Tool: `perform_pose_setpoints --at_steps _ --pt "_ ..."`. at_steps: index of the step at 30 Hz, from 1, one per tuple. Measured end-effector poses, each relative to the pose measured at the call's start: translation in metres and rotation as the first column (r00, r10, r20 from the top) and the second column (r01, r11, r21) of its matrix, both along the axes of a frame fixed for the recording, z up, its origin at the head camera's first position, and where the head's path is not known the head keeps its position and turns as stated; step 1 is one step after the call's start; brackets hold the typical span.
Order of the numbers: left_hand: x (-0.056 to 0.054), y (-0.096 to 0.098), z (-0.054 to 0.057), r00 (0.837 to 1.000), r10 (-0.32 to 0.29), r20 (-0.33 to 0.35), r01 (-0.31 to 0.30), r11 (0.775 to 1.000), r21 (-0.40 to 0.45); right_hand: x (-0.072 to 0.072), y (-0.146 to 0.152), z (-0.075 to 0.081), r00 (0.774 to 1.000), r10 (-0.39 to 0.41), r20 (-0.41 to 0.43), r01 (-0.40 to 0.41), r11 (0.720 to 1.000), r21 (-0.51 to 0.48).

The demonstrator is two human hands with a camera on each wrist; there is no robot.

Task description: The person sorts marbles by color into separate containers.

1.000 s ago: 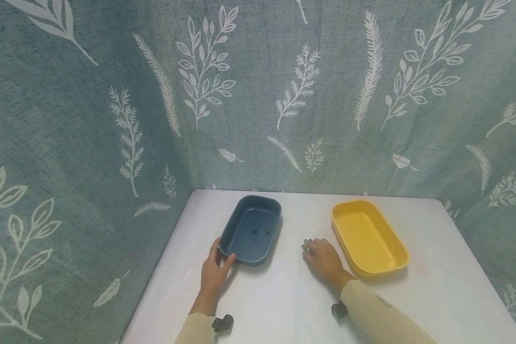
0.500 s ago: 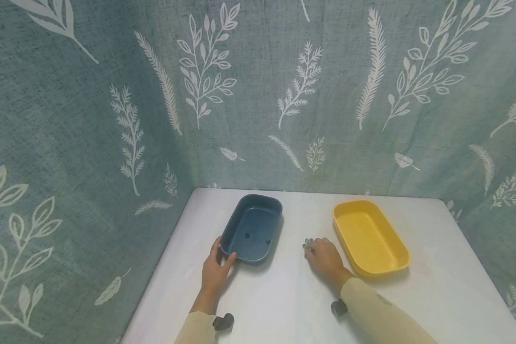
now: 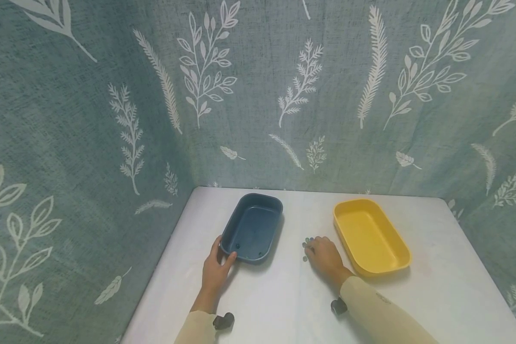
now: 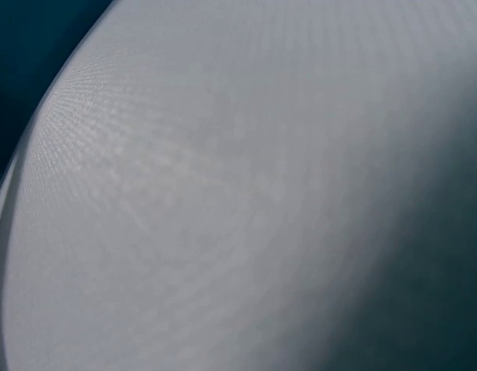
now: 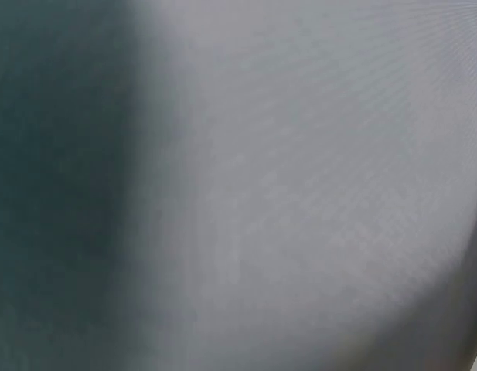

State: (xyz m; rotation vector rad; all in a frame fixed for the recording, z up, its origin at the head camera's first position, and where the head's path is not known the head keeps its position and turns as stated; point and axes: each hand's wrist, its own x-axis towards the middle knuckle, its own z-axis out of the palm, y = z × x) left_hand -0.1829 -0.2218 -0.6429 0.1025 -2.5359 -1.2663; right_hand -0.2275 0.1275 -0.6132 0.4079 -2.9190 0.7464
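Note:
My left hand holds the near left corner of a dark blue tray, thumb at the near rim and fingers along the left side. Inside it, near the front end, lie two small dark marbles. My right hand is palm down on the white table, fingers bent over a small cluster of greenish and blue glass marbles. One loose marble lies just left of the thumb. The fingertips are hidden under the hand, so I cannot tell whether they pinch a marble.
A yellow tray stands right of my right hand, close to the forearm. Leaf-patterned green cloth hangs behind and at both sides of the white table. Both wrist views show mostly blurred white tabletop.
The two marbles in the blue tray have rolled toward its near end. A loose marble now shows beside my right thumb. Both hands have stayed almost in place.

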Motion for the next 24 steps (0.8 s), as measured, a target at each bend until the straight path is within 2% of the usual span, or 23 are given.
perform_pose_setpoints --at_steps 14,24 --pt "0.003 0.002 0.006 1.0 0.005 0.002 -0.005 1.0 0.002 0.004 -0.002 0.004 1.0 -0.003 0.005 0.004 0.993 -0.122" --pt "0.002 0.002 0.006 1.0 0.01 0.013 -0.01 1.0 -0.009 0.008 -0.01 0.007 1.0 -0.011 0.025 0.016 0.981 -0.195"
